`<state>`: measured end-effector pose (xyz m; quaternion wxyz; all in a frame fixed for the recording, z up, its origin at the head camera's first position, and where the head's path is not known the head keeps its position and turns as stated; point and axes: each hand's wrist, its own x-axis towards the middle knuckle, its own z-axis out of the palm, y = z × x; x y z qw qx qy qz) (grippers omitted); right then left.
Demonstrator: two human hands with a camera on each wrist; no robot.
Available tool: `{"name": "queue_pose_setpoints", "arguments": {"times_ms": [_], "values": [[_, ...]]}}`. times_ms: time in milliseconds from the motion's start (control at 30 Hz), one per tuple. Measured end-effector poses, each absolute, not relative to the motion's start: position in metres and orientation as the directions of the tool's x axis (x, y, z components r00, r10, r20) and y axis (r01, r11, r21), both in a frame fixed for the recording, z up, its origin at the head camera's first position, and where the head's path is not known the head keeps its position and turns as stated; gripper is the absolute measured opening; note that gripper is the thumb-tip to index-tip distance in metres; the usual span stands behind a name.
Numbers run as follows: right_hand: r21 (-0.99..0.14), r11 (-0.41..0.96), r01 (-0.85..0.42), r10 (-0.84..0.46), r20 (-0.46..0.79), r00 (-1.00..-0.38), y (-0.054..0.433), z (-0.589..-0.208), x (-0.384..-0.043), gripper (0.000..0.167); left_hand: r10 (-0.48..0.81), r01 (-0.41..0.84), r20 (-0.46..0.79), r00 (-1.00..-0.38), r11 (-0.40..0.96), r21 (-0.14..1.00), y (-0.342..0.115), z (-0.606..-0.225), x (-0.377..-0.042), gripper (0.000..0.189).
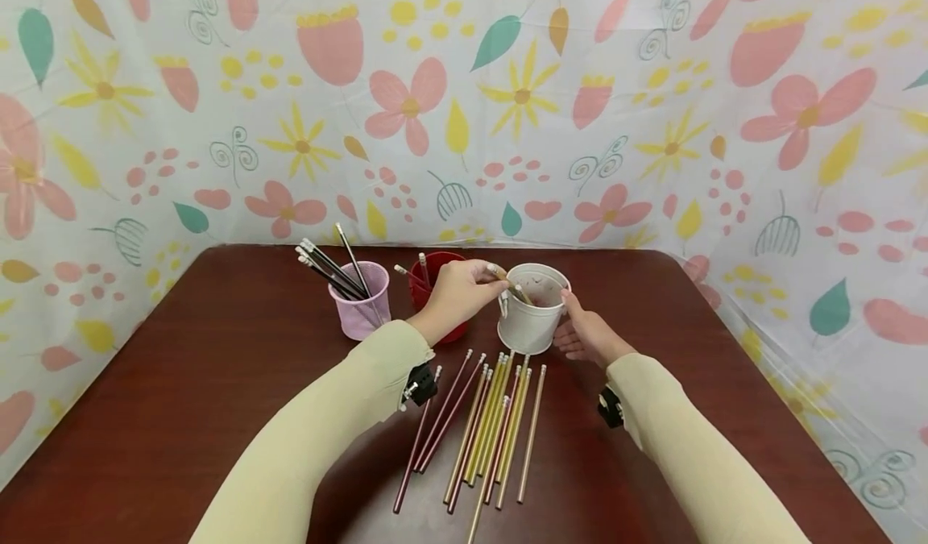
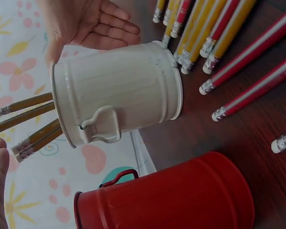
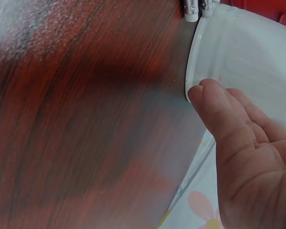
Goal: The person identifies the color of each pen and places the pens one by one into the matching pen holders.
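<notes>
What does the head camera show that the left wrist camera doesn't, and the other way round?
Only the head view: the pink mesh cup, its black pencils and the pale sleeves.

Only the left wrist view: the handle on the red bucket's side nearest the white bucket.

Both: the two buckets, red pencils and yellow pencils on the table, the left hand, the right hand and the flowered backdrop.

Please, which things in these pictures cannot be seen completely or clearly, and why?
Head view: inside bottom of the white cup, hidden by its near wall.
Head view: much of the red cup, behind the left hand.
Head view: any lettering on the loose pencils, too small.
Left wrist view: most of the left hand, cut off by the left edge.
</notes>
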<state>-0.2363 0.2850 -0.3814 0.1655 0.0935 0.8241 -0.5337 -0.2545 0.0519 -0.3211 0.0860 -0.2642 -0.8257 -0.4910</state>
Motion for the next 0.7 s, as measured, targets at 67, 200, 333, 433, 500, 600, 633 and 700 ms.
{"name": "queue_pose_setpoints", "arguments": {"times_ms": [67, 200, 333, 433, 500, 600, 633, 700], "values": [[-0.846, 0.414, 0.336, -0.016, -0.376, -0.927, 0.287, -0.381, -0.236, 0.099, 0.374, 0.51, 0.373, -0.849, 0.396, 0.764, 0.054, -0.322, -0.256, 0.012], [-0.848, 0.408, 0.338, -0.023, -0.38, -0.925, 0.287, -0.382, -0.237, 0.1, 0.385, 0.471, 0.316, -0.867, 0.428, 0.771, 0.056, -0.324, -0.26, 0.014], [-0.848, 0.409, 0.336, -0.025, -0.378, -0.925, 0.285, -0.384, -0.238, 0.099, 0.389, 0.468, 0.305, -0.869, 0.447, 0.763, 0.057, -0.332, -0.261, 0.016], [-0.843, 0.413, 0.343, -0.012, -0.382, -0.924, 0.284, -0.384, -0.238, 0.098, 0.404, 0.485, 0.309, -0.861, 0.466, 0.74, 0.058, -0.339, -0.262, 0.019], [-0.839, 0.417, 0.35, -0.005, -0.387, -0.922, 0.283, -0.384, -0.239, 0.098, 0.415, 0.497, 0.313, -0.854, 0.477, 0.725, 0.058, -0.342, -0.262, 0.02], [-0.836, 0.419, 0.355, 0.001, -0.391, -0.92, 0.282, -0.383, -0.239, 0.099, 0.417, 0.498, 0.31, -0.854, 0.486, 0.719, 0.057, -0.346, -0.262, 0.019], [-0.834, 0.422, 0.355, 0.001, -0.391, -0.92, 0.283, -0.383, -0.24, 0.1, 0.415, 0.501, 0.316, -0.853, 0.484, 0.718, 0.057, -0.346, -0.262, 0.019], [-0.834, 0.424, 0.353, 0.0, -0.39, -0.921, 0.283, -0.382, -0.24, 0.1, 0.412, 0.501, 0.32, -0.853, 0.475, 0.723, 0.056, -0.346, -0.262, 0.017]]}}
